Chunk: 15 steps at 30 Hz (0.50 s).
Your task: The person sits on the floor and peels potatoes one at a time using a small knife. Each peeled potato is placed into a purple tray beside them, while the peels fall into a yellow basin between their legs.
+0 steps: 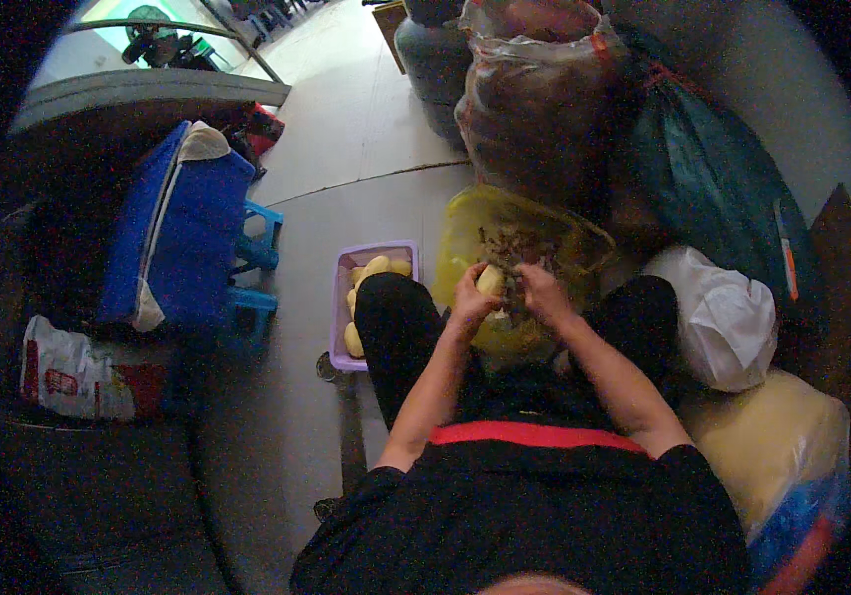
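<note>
My left hand (473, 301) is closed around a pale yellow peeled potato (491, 280), above a yellow plastic tub (462, 223) between my knees. Close on its right is my right hand (542, 294), with its fingers bent near the potato; blur and dim light hide whether it holds a tool. Dark scraps that look like peelings (522, 242) lie in the tub. Beside my left knee, a lilac plastic basket (337, 297) on the floor holds several pale peeled potatoes (377, 265), partly hidden by my leg.
Large filled sacks (537, 111) stand beyond the tub, with a dark green sack (723, 156) at the right. A white plastic bag (726, 320) sits by my right knee. Blue plastic stools (262, 238) and a blue box-like thing (195, 216) are at the left.
</note>
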{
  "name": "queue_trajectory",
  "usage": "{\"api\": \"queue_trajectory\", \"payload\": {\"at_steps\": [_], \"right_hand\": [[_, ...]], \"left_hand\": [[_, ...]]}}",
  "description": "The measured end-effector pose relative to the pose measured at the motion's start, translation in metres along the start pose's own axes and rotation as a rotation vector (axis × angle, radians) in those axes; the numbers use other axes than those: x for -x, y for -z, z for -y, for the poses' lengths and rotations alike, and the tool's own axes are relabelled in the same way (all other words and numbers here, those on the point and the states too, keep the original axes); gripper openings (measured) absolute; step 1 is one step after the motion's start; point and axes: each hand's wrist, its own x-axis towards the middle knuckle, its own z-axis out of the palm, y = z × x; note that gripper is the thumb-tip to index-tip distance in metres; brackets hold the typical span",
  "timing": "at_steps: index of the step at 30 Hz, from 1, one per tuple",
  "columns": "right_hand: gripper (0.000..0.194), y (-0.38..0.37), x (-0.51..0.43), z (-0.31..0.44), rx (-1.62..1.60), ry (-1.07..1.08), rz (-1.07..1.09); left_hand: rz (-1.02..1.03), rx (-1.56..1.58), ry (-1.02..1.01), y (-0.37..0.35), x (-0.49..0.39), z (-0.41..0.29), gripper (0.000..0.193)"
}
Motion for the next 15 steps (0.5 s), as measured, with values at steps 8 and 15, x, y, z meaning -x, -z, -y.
{"api": "queue_trajectory", "payload": {"at_steps": [8,15], "right_hand": [[0.023,-0.019,-0.008,0.010,-0.230,-0.045,-0.186],[0.028,-0.008,0.005,0.020,0.112,0.376,-0.328]], "left_hand": [[0.320,1.014,0.218,0.018,-0.008,0.004,0.042],[0.077,1.045,0.425,0.012,-0.019,0.015,0.039]]}}
